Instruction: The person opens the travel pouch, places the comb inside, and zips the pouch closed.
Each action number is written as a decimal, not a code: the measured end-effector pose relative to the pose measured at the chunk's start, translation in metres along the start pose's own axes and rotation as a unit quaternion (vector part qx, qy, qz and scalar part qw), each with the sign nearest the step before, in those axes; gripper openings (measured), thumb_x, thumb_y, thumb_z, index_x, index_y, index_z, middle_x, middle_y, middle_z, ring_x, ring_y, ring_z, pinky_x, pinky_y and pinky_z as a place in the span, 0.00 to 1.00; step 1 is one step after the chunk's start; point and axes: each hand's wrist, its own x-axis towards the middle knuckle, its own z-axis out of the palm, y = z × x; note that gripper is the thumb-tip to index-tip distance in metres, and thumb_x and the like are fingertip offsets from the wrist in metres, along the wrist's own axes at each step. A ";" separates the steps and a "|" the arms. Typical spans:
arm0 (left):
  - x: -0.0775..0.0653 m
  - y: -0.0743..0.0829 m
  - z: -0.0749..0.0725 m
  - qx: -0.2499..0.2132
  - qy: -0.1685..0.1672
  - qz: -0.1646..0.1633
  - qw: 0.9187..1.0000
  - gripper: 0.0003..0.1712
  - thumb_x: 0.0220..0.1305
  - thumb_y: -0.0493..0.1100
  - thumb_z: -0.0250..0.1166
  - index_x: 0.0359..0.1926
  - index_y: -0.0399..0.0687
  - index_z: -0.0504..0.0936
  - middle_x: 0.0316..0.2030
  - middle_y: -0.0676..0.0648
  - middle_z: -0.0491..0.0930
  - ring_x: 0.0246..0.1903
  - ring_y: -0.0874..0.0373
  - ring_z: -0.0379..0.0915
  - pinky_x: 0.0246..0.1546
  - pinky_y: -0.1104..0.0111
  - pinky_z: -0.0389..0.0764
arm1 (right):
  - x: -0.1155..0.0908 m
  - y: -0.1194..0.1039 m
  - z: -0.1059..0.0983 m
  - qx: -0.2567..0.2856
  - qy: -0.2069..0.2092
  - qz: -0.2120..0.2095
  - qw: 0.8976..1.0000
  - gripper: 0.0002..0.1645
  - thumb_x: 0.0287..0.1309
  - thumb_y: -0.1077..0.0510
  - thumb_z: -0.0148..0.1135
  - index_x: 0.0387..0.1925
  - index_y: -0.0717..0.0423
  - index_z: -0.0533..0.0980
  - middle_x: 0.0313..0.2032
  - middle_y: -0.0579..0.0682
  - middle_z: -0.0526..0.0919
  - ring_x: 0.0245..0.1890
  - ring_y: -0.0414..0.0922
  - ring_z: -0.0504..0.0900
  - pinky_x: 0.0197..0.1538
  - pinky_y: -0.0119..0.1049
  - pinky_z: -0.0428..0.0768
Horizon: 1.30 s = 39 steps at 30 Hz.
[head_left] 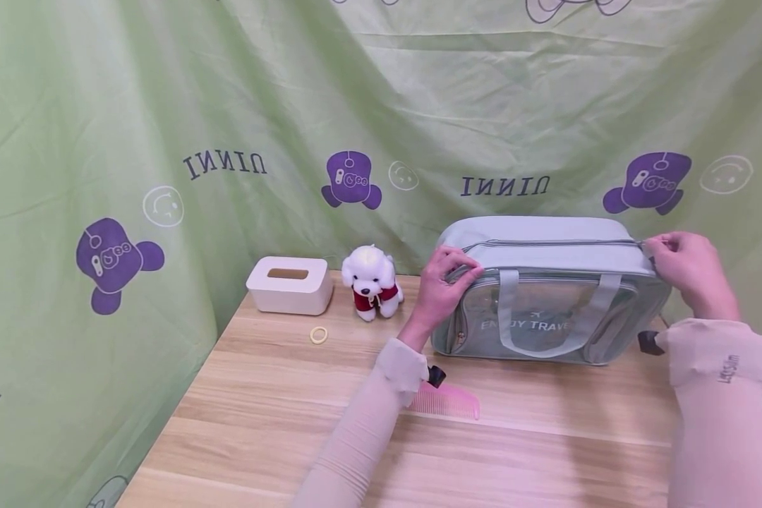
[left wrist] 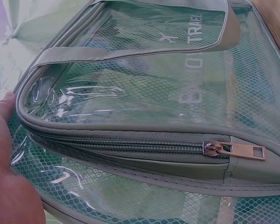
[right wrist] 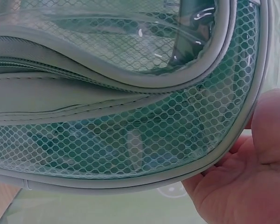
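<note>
A pale green travel bag (head_left: 546,243) with clear mesh-lined panels and "ENJOY TRAVEL" lettering stands upright on the table. At its top left corner my left hand (head_left: 446,282) pinches the edge between thumb and fingers. My right hand (head_left: 695,271) has thumb and forefinger pinched at the right end of the top zipper (head_left: 559,243); the fingers hide what lies between them. Its thumb and curled fingers show beside the bag's corner in the right wrist view. A front-pocket zipper pull (left wrist: 245,150) hangs free in the left wrist view. The strap handle (head_left: 508,317) droops over the front.
A pink comb (head_left: 447,402) lies in front of the bag, partly behind my left sleeve. Left of the bag sit a white plush dog (head_left: 370,279) in red, a white tissue box (head_left: 290,296) and a yellow ring (head_left: 319,335). A green curtain (head_left: 279,106) hangs behind the wooden table (head_left: 248,416).
</note>
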 end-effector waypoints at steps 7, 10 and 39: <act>0.000 0.001 0.000 0.002 0.004 -0.002 1.000 0.07 0.63 0.38 0.74 0.42 0.44 0.87 0.43 0.45 0.80 0.54 0.53 0.75 0.67 0.66 0.74 | -0.001 0.002 0.002 0.001 0.005 0.002 1.000 0.36 0.78 0.44 0.42 0.64 0.74 0.68 0.48 0.70 0.76 0.32 0.48 0.72 0.28 0.39 0.74; -0.001 0.001 -0.001 0.003 0.000 -0.013 1.000 0.07 0.64 0.39 0.74 0.43 0.45 0.88 0.44 0.46 0.80 0.55 0.54 0.74 0.67 0.67 0.73 | -0.001 0.003 0.003 0.003 0.012 -0.002 1.000 0.35 0.78 0.44 0.43 0.62 0.74 0.69 0.49 0.70 0.76 0.34 0.46 0.72 0.29 0.36 0.74; -0.002 0.000 -0.014 -0.002 -0.030 -0.015 0.999 0.07 0.68 0.40 0.70 0.46 0.46 0.87 0.50 0.47 0.82 0.56 0.56 0.75 0.56 0.71 0.79 | -0.005 0.011 0.013 0.078 0.052 0.010 0.996 0.27 0.75 0.42 0.53 0.58 0.60 0.74 0.30 0.19 0.69 0.36 0.31 0.69 0.34 0.23 0.73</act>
